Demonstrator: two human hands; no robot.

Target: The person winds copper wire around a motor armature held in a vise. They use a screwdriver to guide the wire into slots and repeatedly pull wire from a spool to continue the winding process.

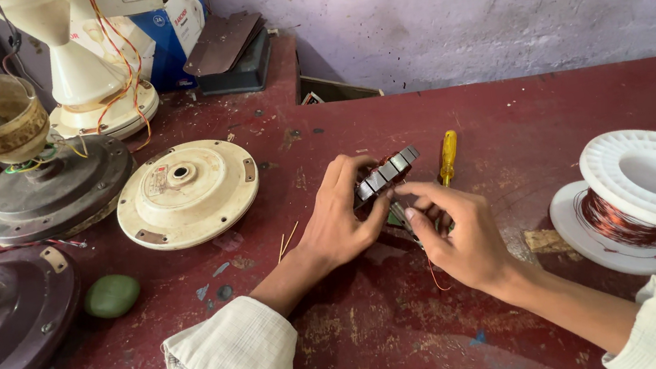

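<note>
- Steel laminations, grey and ridged, form the stator core (pixel 385 174), which sits tilted on edge between both hands, just above the red table (pixel 512 129).
- Left hand (pixel 340 222) wraps its fingers (pixel 341 175) over the core's near rim and grasps it; right hand (pixel 459 238) pinches at the core's lower edge, fingertips closed on what looks like thin copper wire, though the strand itself is too fine to be sure.
- Judging by its build, the core is heavy for its size, stiff and sharp-edged at the slots; the outer rim is the safer hold, since the winding wire is fragile and kinks easily.
- Just beyond the right fingers lies a yellow-handled screwdriver (pixel 448 157).
- Farther right stands a white spool of copper wire (pixel 641 196), well apart.
- Left of the hands rests a cream fan cover (pixel 187 192), with a green lump (pixel 111 295) nearer the sleeve.
- Bare tabletop shows toward the wall; the near edge runs close under the forearms.
</note>
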